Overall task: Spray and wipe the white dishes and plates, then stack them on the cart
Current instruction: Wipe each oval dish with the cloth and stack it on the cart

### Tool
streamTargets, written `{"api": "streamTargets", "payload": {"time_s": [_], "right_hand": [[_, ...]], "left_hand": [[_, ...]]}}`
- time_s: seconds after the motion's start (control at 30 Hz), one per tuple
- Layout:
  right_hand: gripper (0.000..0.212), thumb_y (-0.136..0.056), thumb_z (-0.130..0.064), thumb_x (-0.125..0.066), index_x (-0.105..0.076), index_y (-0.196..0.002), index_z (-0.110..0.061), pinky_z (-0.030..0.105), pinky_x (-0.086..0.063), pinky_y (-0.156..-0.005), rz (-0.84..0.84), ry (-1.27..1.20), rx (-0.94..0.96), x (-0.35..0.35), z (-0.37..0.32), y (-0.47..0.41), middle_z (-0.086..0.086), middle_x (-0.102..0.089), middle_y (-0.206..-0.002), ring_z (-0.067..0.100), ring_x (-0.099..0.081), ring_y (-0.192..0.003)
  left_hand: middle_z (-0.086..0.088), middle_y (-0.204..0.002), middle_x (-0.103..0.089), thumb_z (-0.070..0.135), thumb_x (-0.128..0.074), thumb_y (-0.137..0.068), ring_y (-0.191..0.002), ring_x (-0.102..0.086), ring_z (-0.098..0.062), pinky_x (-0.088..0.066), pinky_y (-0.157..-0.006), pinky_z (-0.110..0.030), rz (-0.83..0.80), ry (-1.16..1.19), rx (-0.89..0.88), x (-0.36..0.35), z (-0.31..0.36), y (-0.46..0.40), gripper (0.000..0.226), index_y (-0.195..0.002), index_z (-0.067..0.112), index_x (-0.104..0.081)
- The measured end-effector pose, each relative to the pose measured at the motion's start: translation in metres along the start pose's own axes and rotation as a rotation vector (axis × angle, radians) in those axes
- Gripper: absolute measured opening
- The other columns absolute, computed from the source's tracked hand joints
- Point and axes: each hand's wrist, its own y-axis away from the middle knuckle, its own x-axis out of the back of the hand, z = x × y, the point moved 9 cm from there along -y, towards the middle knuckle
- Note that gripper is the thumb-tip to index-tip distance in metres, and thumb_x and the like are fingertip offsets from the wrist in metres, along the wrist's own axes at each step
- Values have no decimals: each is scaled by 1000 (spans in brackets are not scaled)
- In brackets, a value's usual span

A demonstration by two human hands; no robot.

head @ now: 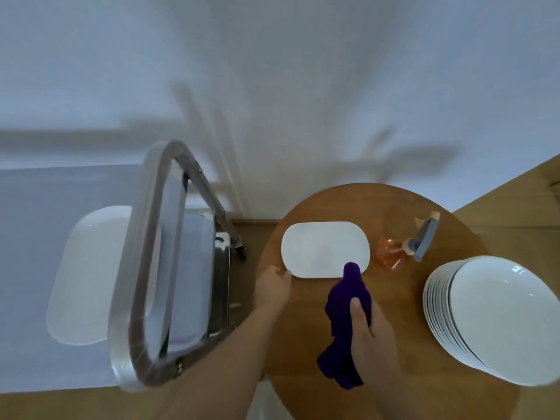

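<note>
A white rounded-rectangular dish (325,249) lies flat on the round wooden table (394,344), toward its far left part. The left hand (272,287) is at the dish's near left corner, its fingers (284,274) fairly straight and touching the rim there rather than wrapped around it. The right hand (368,325) grips a purple cloth (345,316), fingers curled round the bunched fabric with the thumb lying across it; the cloth's far tip reaches over the dish's near right edge and rests on its surface, while the rest trails back toward the person over the table. Just right of the dish lies a spray bottle (406,248) on its side, orange body and grey trigger head, apart from both hands. Further right, a stack of white round plates (497,319) stands at the table's edge. To the left is a metal cart (157,268) with a looped handle, and a white oblong dish (88,274) sits on its top shelf.
</note>
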Motion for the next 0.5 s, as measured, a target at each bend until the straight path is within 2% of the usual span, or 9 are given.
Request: {"api": "streamTargets", "payload": {"time_s": [0.07,0.13,0.2,0.33,0.43,0.5], "right_hand": [[26,-95,-40,-40,-54,-109,-24,30,-49,-69,-12,3,-18,3,12,-5,0,-66,-89,19,-63,-81],[20,-95,-40,-41,-53,-106,-29,26,-47,-65,-31,35,1,5,20,-8,-3,-66,-85,15,-63,-77],[16,-95,-37,-41,-53,-102,-29,23,-45,-62,-44,75,21,7,24,-10,-4,-64,-81,14,-62,-72],[12,-96,-35,-42,-50,-89,-29,18,-43,-55,-61,88,29,10,24,-13,-1,-63,-76,13,-60,-66],[14,-96,-34,-43,-53,-92,-24,21,-44,-56,-70,74,28,14,21,-15,2,-63,-77,16,-61,-66],[16,-96,-33,-42,-53,-92,-22,19,-44,-54,-69,74,37,18,19,-16,4,-63,-75,16,-60,-64]], "left_hand": [[-6,-105,-61,40,-48,-97,-92,-58,-19,-52,-82,-31,7,-63,15,-11,2,-16,28,-106,15,-54],[-7,-105,-62,43,-44,-98,-84,-55,-17,-48,-74,-27,9,-136,31,-18,5,-27,32,-102,14,-55],[-8,-108,-62,43,-40,-99,-84,-52,-16,-40,-71,-25,19,-178,33,-21,8,-35,32,-103,14,-54],[-11,-117,-60,36,-37,-102,-106,-57,-25,-43,-82,-30,20,-271,-26,-21,16,-41,36,-118,9,-55],[-10,-113,-61,34,-37,-102,-103,-57,-24,-42,-80,-28,26,-339,-68,-19,19,-43,34,-116,9,-56],[-7,-104,-59,34,-38,-101,-96,-55,-20,-40,-77,-26,9,-336,-77,-20,17,-44,30,-109,11,-57]]}}
